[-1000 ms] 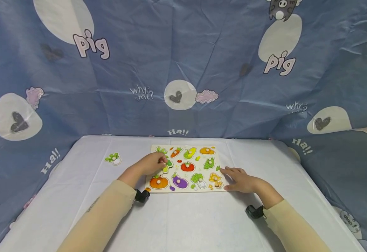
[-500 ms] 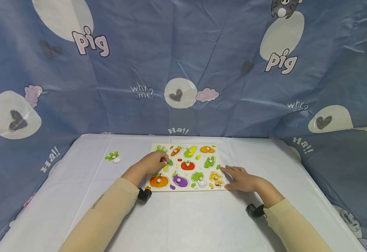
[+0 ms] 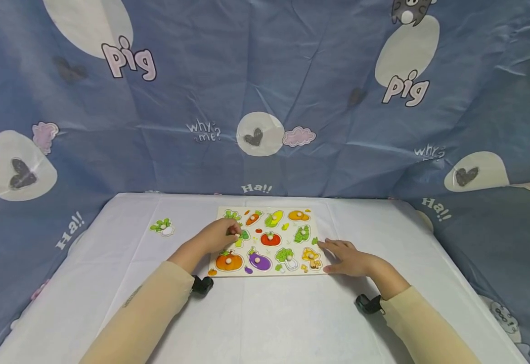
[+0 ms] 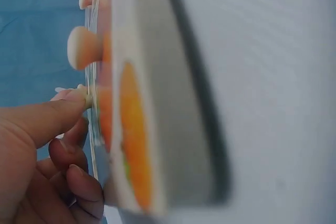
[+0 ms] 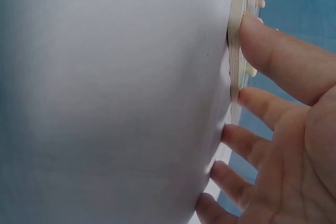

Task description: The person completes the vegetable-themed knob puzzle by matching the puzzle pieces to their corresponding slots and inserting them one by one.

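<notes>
A white wooden puzzle board (image 3: 288, 239) with knobbed vegetable pieces lies on the table. My left hand (image 3: 215, 236) is over its left side, pinching the small knob of the broccoli piece (image 3: 245, 234), which sits at its place in the board and is partly covered by the fingers. The left wrist view shows the thumb (image 4: 58, 116) and a fingertip meeting at a knob, with the other fingers curled. At the right edge of the board, my right hand (image 3: 349, 260) rests with spread fingers; in the right wrist view its thumb (image 5: 278, 51) touches the board's edge.
A white radish piece (image 3: 163, 227) with green leaves lies on the white tablecloth (image 3: 265, 318), left of the board. Pumpkin (image 3: 229, 261), eggplant (image 3: 259, 261) and tomato (image 3: 271, 239) pieces sit in the board near the left hand. A blue printed cloth (image 3: 265, 172) hangs behind.
The broccoli piece, raised a little above the board a second ago, now lies flatter in it. My left hand has shifted only slightly; the right hand stays still.
</notes>
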Demonstrator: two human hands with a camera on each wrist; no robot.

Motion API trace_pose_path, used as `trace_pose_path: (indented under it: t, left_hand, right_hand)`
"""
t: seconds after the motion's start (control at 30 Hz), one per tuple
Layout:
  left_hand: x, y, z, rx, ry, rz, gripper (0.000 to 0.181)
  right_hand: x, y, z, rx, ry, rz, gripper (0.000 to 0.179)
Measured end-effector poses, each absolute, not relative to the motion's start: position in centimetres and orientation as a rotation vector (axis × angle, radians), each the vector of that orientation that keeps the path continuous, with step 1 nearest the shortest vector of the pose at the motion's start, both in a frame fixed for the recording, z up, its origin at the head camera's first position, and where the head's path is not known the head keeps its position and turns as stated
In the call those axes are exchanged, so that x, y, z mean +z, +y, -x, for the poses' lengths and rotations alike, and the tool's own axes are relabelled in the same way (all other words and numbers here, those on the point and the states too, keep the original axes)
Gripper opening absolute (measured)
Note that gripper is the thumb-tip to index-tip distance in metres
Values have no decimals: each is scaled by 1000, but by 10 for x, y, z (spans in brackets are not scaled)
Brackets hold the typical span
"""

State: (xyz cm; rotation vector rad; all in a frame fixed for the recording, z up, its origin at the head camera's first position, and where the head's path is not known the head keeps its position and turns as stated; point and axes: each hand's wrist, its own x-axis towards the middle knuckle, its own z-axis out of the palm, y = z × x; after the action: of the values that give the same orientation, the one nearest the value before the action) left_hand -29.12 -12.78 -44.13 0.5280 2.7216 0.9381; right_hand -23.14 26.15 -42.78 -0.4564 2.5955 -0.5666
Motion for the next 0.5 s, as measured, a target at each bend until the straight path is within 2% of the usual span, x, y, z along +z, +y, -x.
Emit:
trace_pose_path:
  t: [0.5]
  left_hand:
    - [-438,-164,271,975,2858,-448,12]
  right_hand:
    - [-429,263,233,-564,2597,485,79]
